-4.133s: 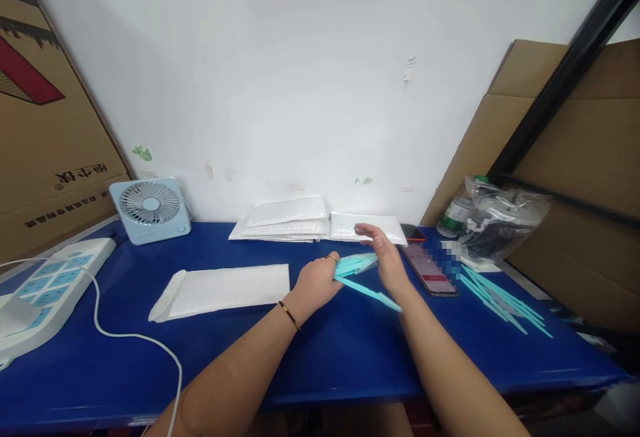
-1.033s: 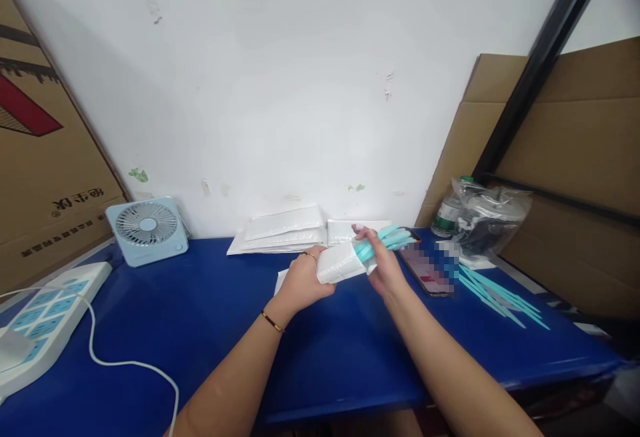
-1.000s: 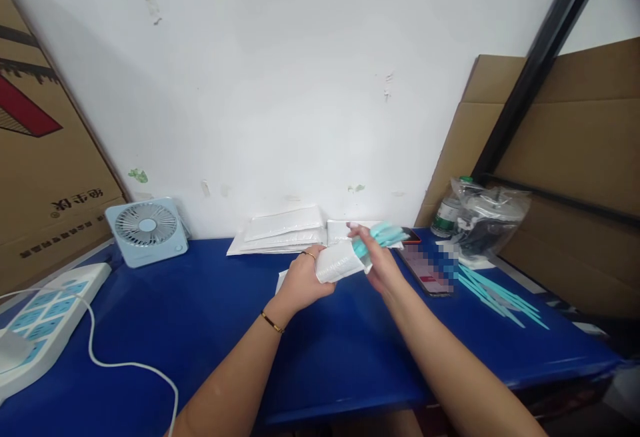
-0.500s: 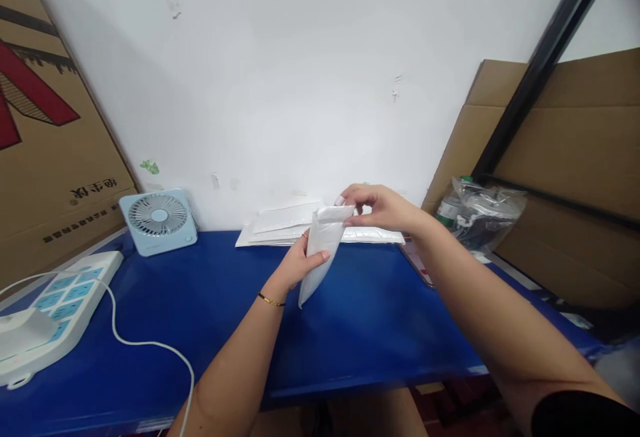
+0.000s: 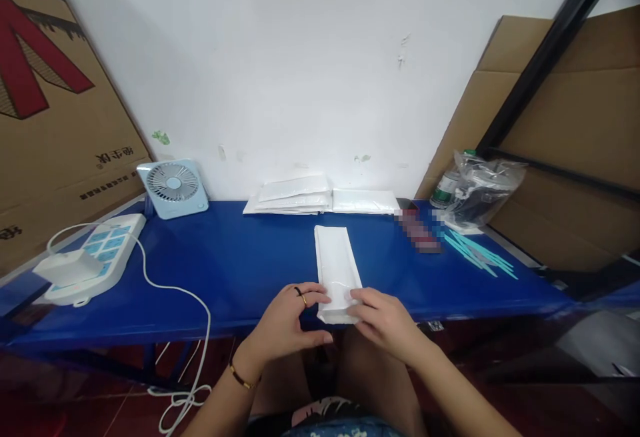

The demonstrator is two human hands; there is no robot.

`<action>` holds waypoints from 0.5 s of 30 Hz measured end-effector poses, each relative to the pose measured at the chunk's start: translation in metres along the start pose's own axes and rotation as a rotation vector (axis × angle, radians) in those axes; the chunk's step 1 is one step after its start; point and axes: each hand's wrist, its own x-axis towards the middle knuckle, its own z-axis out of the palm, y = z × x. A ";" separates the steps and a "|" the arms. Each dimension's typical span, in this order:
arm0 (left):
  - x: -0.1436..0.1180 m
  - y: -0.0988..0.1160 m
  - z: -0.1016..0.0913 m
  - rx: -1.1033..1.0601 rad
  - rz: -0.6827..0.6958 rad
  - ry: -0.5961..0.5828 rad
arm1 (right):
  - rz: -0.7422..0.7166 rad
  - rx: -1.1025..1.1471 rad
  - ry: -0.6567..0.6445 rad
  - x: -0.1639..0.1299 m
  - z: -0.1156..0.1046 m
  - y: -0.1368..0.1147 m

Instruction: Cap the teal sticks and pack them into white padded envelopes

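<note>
A flat white padded mailer (image 5: 334, 253) lies lengthwise on the blue table, its near end at the front edge. My left hand (image 5: 293, 317) is at its lower left side, fingertips touching the surface and thumb held apart, so the hand is open. On the opposite side my right hand (image 5: 385, 322) rests its outstretched fingers on the mailer's lower right edge without gripping it. Behind, against the wall, lie a stack of similar white mailers (image 5: 293, 195) and a flat white mailer (image 5: 365, 201) to its right.
A light blue fan (image 5: 175, 187) and a white power strip (image 5: 107, 250) with a cable stand left on the table (image 5: 240, 257). Rightward are a blurred-out phone-like object (image 5: 419, 230), teal strips (image 5: 477, 253), a bottle (image 5: 445, 190) and a clear plastic bag (image 5: 487, 190). Cardboard flanks both sides.
The mailer, held upright in both hands before, now lies flat on the table closer to me. Both hands have come down and loosened around it. My view has tilted downward.
</note>
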 end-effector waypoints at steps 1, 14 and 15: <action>-0.005 0.003 0.005 0.038 -0.012 0.007 | 0.034 0.064 0.019 -0.004 0.002 0.002; 0.011 0.016 0.037 0.397 -0.289 0.265 | 0.274 -0.013 0.181 0.003 0.010 0.001; 0.010 0.016 0.038 0.399 -0.253 0.271 | 0.252 -0.052 0.159 0.002 0.010 -0.001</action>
